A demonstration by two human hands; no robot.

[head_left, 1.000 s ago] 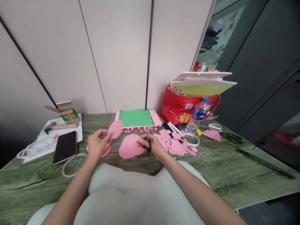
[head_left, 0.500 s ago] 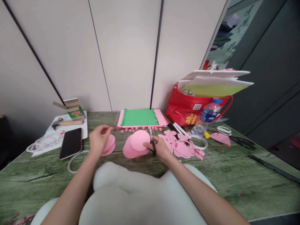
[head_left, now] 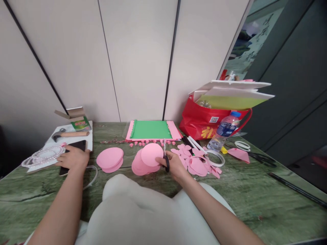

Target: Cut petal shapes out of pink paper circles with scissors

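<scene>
My right hand [head_left: 174, 166] grips a pair of scissors [head_left: 167, 162], blades pointing up and away from me. Its thumb and finger also pinch the edge of a pink paper circle [head_left: 152, 154]. Under that circle lies a stack of more pink paper circles [head_left: 141, 165]. Over at the left, my left hand [head_left: 75, 158] rests across a black-screened phone [head_left: 81, 145], its fingers spread and partly covering the screen. A second stack of pink circles [head_left: 109, 158] lies on the table between my hands.
Left: beads [head_left: 38, 157], a hammer [head_left: 73, 134], an opened box [head_left: 80, 123] and a tape ring [head_left: 92, 177]. Back: green sheet [head_left: 150, 130] over pink paper. Right: pink cutouts [head_left: 198, 165], tape roll [head_left: 216, 158], water bottle [head_left: 224, 131], red bag [head_left: 192, 115], black rods [head_left: 296, 189].
My left hand has moved left from beside the left stack of circles onto the phone, uncovering that stack. My right hand stays in place with the scissors and circle.
</scene>
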